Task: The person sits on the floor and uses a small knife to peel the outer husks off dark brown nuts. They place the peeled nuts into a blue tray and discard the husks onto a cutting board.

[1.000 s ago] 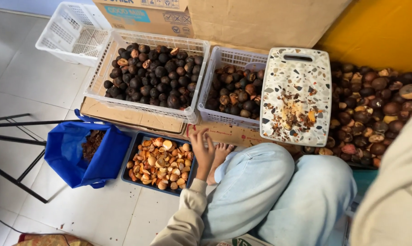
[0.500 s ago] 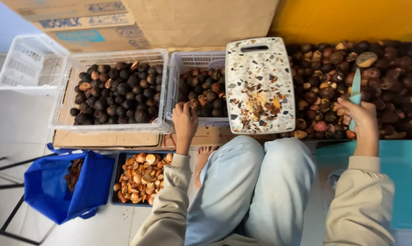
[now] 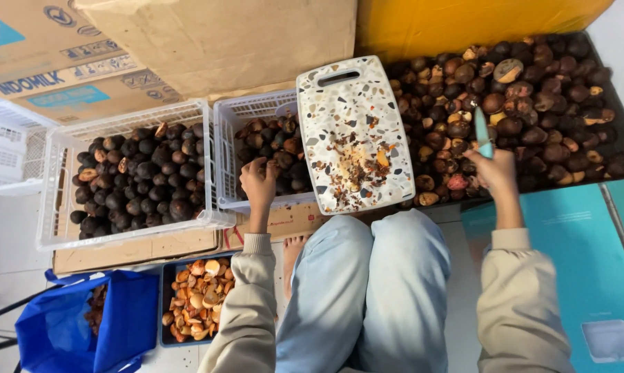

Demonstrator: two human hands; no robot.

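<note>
My left hand (image 3: 258, 181) reaches into the middle white basket (image 3: 223, 152) and its fingers close among the dark round nuts (image 3: 277, 148) there; whether it holds one I cannot tell. My right hand (image 3: 493, 171) grips a small knife with a pale green blade (image 3: 481, 128), point up, above the heap of dark nuts (image 3: 533, 110) on the right. A speckled cutting board (image 3: 353, 131) with brown scraps lies between my hands, propped on the basket and the heap. My knees in light blue trousers (image 3: 374, 290) sit below it.
A bigger white basket (image 3: 50, 186) of dark nuts stands at left. A blue tray (image 3: 166, 290) holds orange-brown peeled pieces, with a blue bag (image 3: 56, 324) beside it. Cardboard boxes (image 3: 208, 41) line the back. A teal box (image 3: 574, 276) lies at right.
The view has shifted right and closer. My left hand moved from the basket's front edge into the nuts. My right hand with the knife stays over the heap.
</note>
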